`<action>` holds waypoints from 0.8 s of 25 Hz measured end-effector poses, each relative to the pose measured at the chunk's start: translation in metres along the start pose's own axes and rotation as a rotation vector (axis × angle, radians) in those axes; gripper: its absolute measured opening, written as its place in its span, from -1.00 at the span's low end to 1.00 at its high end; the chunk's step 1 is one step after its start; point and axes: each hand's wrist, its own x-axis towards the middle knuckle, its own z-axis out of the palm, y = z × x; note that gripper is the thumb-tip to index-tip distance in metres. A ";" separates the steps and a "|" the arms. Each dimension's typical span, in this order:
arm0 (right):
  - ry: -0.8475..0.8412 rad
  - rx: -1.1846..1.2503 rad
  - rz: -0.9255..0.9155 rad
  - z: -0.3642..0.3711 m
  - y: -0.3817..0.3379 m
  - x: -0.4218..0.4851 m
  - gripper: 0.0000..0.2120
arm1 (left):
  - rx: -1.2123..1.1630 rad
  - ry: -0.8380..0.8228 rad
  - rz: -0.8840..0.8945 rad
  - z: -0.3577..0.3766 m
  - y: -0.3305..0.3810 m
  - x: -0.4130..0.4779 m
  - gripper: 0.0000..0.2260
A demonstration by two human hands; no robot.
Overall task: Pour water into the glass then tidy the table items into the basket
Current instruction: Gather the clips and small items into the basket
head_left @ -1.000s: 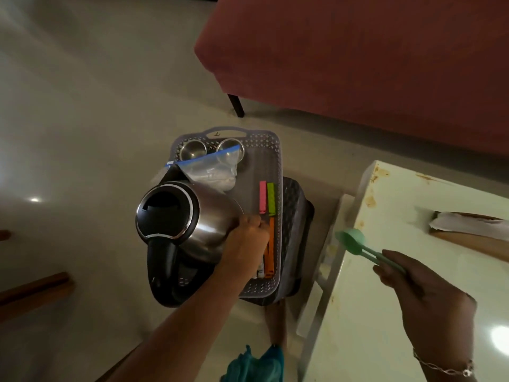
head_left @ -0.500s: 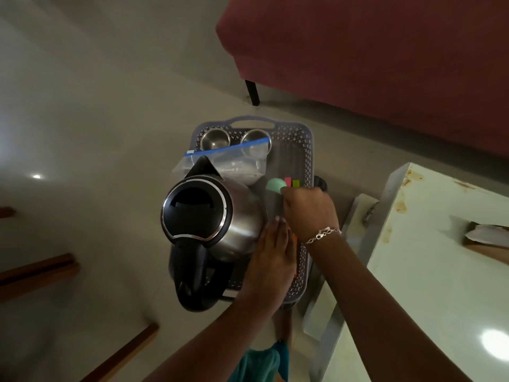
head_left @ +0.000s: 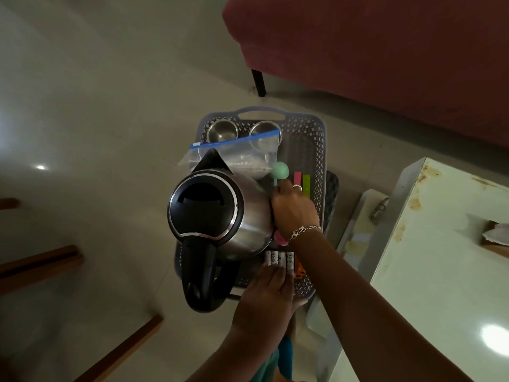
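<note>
A grey perforated basket (head_left: 321, 150) holds a steel kettle (head_left: 203, 205) with a black lid and handle. Also in it are two steel cups (head_left: 221, 130), a zip bag (head_left: 242, 155), pink and green clips (head_left: 301, 179) and several white batteries (head_left: 279, 259). My right hand (head_left: 294, 213) reaches into the basket just right of the kettle and grips the handle of a green spoon (head_left: 279, 170), whose bowl points away from me. My left hand (head_left: 267, 293) rests with straight fingers at the basket's near edge, touching the batteries. No glass is in view.
The basket sits on a dark stool above a pale tiled floor. A white stained table (head_left: 440, 271) stands to the right, with a paper-covered item at its far edge. A red sofa (head_left: 385, 51) is behind. Wooden furniture pieces (head_left: 38, 266) lie at left.
My right hand carried the green spoon from over the table into the basket beside the kettle. My left hand drew back from the kettle's side to the basket's near edge.
</note>
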 end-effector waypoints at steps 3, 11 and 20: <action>-0.045 0.020 -0.026 0.000 0.007 0.001 -0.73 | 0.014 -0.057 0.014 0.003 0.000 -0.001 -0.59; 0.142 0.330 0.094 -0.023 0.021 -0.009 -0.82 | -0.302 0.101 0.035 -0.024 -0.014 -0.051 -0.74; 0.191 0.664 0.663 -0.048 0.072 0.003 -0.72 | -0.622 0.238 -0.981 -0.071 -0.129 -0.062 -0.63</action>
